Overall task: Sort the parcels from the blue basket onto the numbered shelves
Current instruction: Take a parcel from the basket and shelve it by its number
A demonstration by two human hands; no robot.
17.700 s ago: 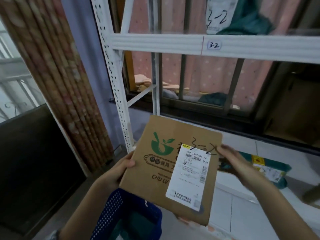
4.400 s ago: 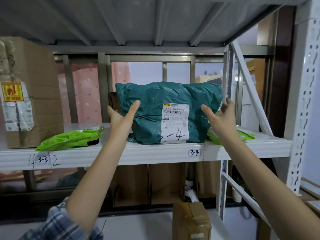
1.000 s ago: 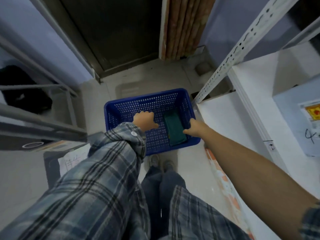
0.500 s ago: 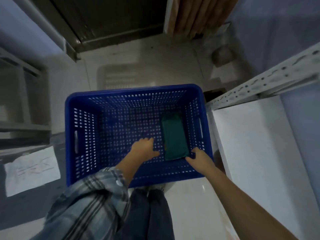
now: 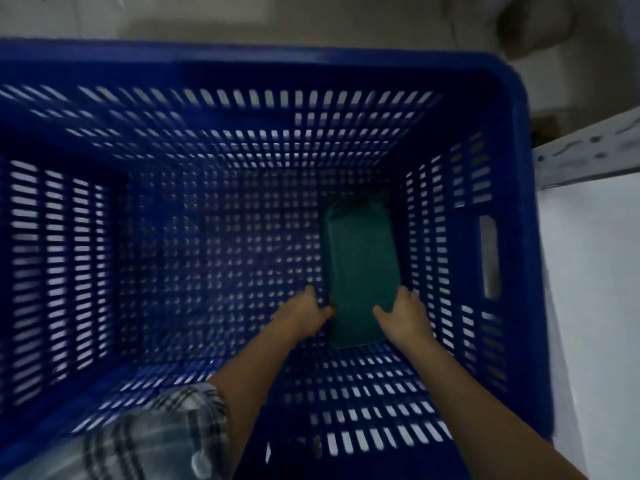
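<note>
Head view: last parcel flat in basket

Green parcel (image 5: 362, 271) flat on floor of basket (image 5: 242, 69), against right wall. Left hand (image 5: 304, 315) touching near-left edge, fingers curled; grip unclear. Right hand (image 5: 403, 315) spread on near-right corner. Probably light, soft, slippery film; best taken by both long edges, pinched firmly.

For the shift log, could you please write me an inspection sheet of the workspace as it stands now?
Surface: pale floor under the basket.
Job's things: blue basket, one green parcel flat by its right wall.
Clutter: nothing seen.
Hands: left hand at the parcel's near left edge, right hand on its near right corner; neither grip is clear.
Cables: nothing seen.
Surroundings: white shelf and perforated upright at right.
</note>
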